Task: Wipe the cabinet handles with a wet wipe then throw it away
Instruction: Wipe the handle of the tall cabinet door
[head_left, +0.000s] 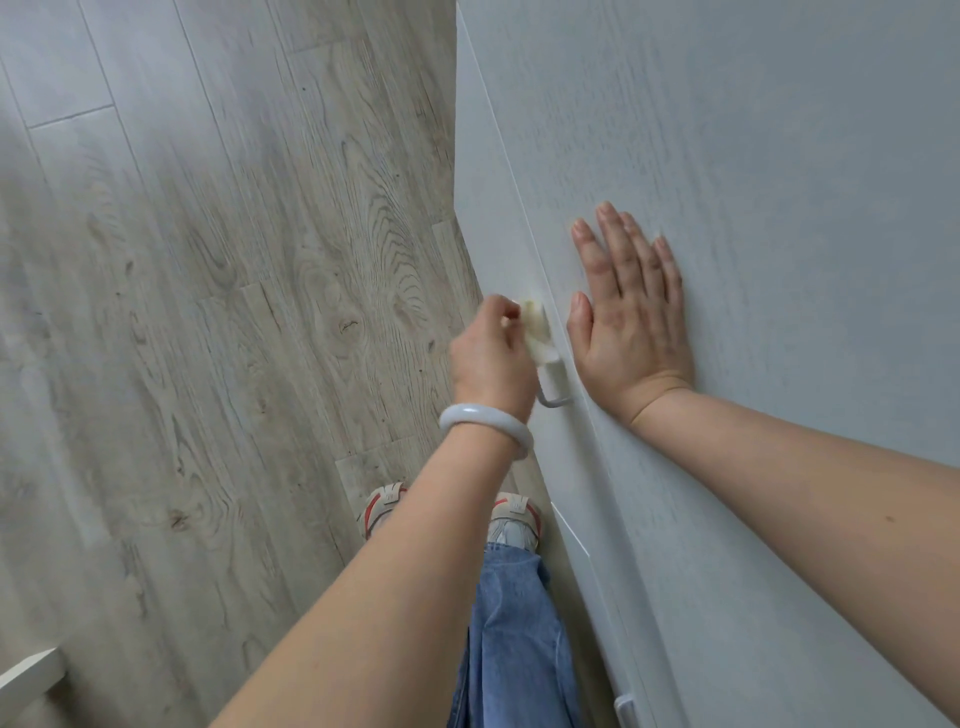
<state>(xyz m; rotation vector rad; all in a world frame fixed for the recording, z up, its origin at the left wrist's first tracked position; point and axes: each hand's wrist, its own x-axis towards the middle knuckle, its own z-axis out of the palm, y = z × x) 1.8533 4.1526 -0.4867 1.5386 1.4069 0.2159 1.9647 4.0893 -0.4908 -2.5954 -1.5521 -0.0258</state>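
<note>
Writing or brand marks cannot be read anywhere on the cabinet or your clothes. Your left hand (491, 358) pinches a pale, crumpled wet wipe (537, 325) with curled fingers and holds it against the upper part of the white cabinet handle (551, 382), whose lower end shows just below your knuckles. Your right hand (631, 325) lies flat on the cabinet door (753, 182), fingers straight and spread, thumb just beside the handle and the wipe, so the wipe sits between your two hands. A pale bangle (485, 428) circles your left wrist. Below your left forearm are blue jeans (514, 639) and sneakers (382, 506) on the wood-grain floor (208, 312). Another handle (625, 709) shows under your right forearm.
</note>
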